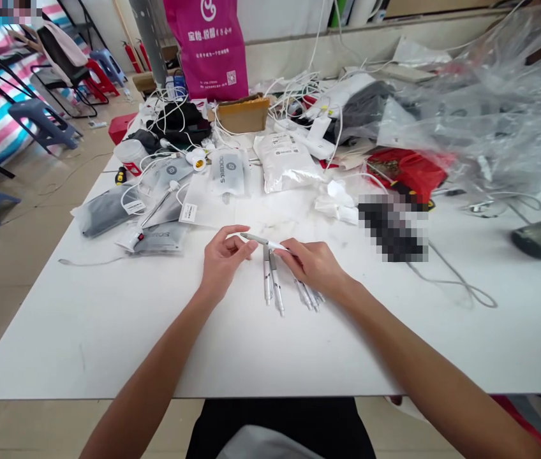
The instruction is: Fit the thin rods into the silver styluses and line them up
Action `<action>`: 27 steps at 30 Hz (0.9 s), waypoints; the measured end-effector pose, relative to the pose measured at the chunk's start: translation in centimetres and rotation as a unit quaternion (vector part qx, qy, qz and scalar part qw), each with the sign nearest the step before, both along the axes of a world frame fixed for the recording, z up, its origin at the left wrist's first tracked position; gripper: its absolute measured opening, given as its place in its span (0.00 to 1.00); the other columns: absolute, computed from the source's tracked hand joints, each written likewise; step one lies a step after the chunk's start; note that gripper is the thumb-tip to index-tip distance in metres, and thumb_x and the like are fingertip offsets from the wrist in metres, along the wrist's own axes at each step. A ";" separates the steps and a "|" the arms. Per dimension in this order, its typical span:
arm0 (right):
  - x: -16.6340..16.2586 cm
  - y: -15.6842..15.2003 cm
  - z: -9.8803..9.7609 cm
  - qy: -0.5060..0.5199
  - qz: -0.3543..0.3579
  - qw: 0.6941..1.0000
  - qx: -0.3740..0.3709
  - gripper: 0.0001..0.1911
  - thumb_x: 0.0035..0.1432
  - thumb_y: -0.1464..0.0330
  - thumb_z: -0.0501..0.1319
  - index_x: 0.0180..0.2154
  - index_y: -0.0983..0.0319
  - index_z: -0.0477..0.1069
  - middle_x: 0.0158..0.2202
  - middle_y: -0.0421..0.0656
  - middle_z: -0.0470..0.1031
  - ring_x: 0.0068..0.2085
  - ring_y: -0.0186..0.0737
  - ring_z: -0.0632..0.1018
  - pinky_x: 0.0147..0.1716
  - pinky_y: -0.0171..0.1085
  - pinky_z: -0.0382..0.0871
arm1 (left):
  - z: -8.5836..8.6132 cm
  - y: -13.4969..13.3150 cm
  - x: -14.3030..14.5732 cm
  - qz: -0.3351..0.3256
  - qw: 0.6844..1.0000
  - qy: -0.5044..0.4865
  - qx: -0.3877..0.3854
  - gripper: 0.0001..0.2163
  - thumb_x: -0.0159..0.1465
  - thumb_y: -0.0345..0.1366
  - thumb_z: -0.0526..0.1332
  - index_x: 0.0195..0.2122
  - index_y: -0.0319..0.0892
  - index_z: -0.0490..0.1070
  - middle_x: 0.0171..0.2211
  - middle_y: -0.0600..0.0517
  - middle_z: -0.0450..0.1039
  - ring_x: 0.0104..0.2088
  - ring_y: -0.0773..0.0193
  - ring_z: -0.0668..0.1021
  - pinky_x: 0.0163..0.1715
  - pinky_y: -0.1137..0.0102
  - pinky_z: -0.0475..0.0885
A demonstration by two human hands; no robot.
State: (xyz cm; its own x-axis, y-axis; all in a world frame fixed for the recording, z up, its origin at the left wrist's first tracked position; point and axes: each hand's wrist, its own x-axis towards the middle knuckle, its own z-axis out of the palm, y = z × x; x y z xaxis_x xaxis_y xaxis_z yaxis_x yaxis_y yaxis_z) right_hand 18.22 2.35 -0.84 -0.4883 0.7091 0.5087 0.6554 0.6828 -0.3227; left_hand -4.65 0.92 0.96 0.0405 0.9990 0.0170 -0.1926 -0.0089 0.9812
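My right hand (pixel 316 264) pinches a white pen with a grey front part (pixel 263 240), held tilted above the table. My left hand (pixel 226 261) is around the pen's grey tip, index finger stretched above it and thumb just below. The left fingers are apart, and I cannot tell whether the thumb touches the pen. Below, two similar pens (pixel 275 287) lie side by side on the white table (pixel 232 350). Several more pens (pixel 307 296) lie in a bunch under my right hand, partly hidden by it.
Packed grey pouches (pixel 110 209) and a white plastic parcel (pixel 287 159) lie beyond my hands. Tangled white cables (pixel 294 105), an open cardboard box (pixel 243 115) and a magenta bag (pixel 210 51) stand behind. Clear plastic sheeting (pixel 485 115) covers the back right. A loose cable (pixel 462 284) lies right.
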 end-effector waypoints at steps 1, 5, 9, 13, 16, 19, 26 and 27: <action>0.0 0.0 0.0 -0.002 0.000 1.000 0.003 0.21 0.79 0.59 0.50 0.37 0.62 0.72 0.19 0.36 0.68 0.20 0.31 0.61 0.22 0.35 0.51 | 0.1 0.0 -0.1 0.003 1.000 0.000 0.003 0.23 0.58 0.40 0.78 0.54 0.47 0.77 0.33 0.53 0.80 0.35 0.66 0.78 0.37 0.70 0.70; 0.0 -0.1 0.0 -0.010 0.003 1.000 0.009 0.21 0.79 0.59 0.50 0.39 0.63 0.74 0.20 0.36 0.70 0.20 0.31 0.64 0.23 0.35 0.52 | 0.0 0.1 -0.1 -0.031 0.999 -0.003 0.015 0.22 0.60 0.42 0.77 0.54 0.46 0.79 0.45 0.46 0.82 0.41 0.62 0.79 0.38 0.68 0.72; -0.1 -0.2 0.0 -0.007 0.022 1.000 0.021 0.17 0.79 0.61 0.52 0.53 0.63 0.75 0.29 0.40 0.81 0.24 0.32 0.72 0.25 0.35 0.56 | -0.1 0.1 0.1 0.012 1.000 0.014 -0.002 0.12 0.61 0.45 0.76 0.33 0.42 0.80 0.30 0.51 0.77 0.29 0.68 0.72 0.32 0.70 0.68; -0.2 -0.2 0.2 0.001 0.031 0.999 0.029 0.15 0.78 0.64 0.53 0.57 0.62 0.73 0.36 0.41 0.84 0.27 0.33 0.76 0.27 0.36 0.59 | 0.3 -0.1 0.2 -0.023 1.000 -0.004 0.003 0.16 0.59 0.42 0.77 0.46 0.45 0.80 0.46 0.47 0.82 0.37 0.65 0.77 0.35 0.69 0.71; -0.3 -0.1 0.2 -0.004 0.023 0.999 0.029 0.13 0.78 0.65 0.53 0.53 0.61 0.73 0.37 0.43 0.82 0.29 0.35 0.76 0.29 0.36 0.61 | 0.3 -0.1 0.3 -0.022 0.999 0.015 0.018 0.13 0.61 0.42 0.75 0.45 0.44 0.82 0.42 0.46 0.83 0.37 0.64 0.77 0.35 0.69 0.71; -0.5 0.1 -0.1 -0.002 0.011 0.998 0.054 0.11 0.77 0.66 0.52 0.48 0.62 0.71 0.38 0.45 0.81 0.30 0.37 0.75 0.31 0.37 0.63 | 0.0 -0.1 0.4 -0.006 0.999 0.029 0.015 0.11 0.61 0.43 0.75 0.37 0.42 0.81 0.35 0.49 0.81 0.32 0.66 0.75 0.33 0.69 0.70; -0.8 -0.2 0.2 -0.046 0.012 0.996 0.078 0.12 0.77 0.63 0.54 0.51 0.61 0.71 0.30 0.39 0.77 0.26 0.37 0.72 0.30 0.37 0.59 | -0.2 -0.5 1.0 -0.010 0.999 0.039 0.011 0.15 0.63 0.45 0.73 0.30 0.42 0.72 0.37 0.49 0.82 0.29 0.68 0.75 0.32 0.68 0.71; -0.9 -0.3 0.3 -0.059 0.012 0.995 0.084 0.12 0.78 0.63 0.53 0.52 0.60 0.72 0.31 0.40 0.78 0.26 0.36 0.71 0.29 0.37 0.58 | -0.2 -0.5 1.1 -0.007 0.999 0.039 0.011 0.16 0.63 0.45 0.74 0.30 0.42 0.70 0.36 0.49 0.82 0.28 0.68 0.74 0.32 0.68 0.71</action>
State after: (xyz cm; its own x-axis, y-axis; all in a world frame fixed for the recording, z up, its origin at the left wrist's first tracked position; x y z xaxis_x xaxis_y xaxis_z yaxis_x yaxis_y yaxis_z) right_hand 17.33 2.07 -0.50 -0.5667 0.6069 0.5573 0.6654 0.7360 -0.1248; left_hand -3.54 0.38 0.78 0.0568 0.9978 0.0347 -0.1162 -0.0279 0.9928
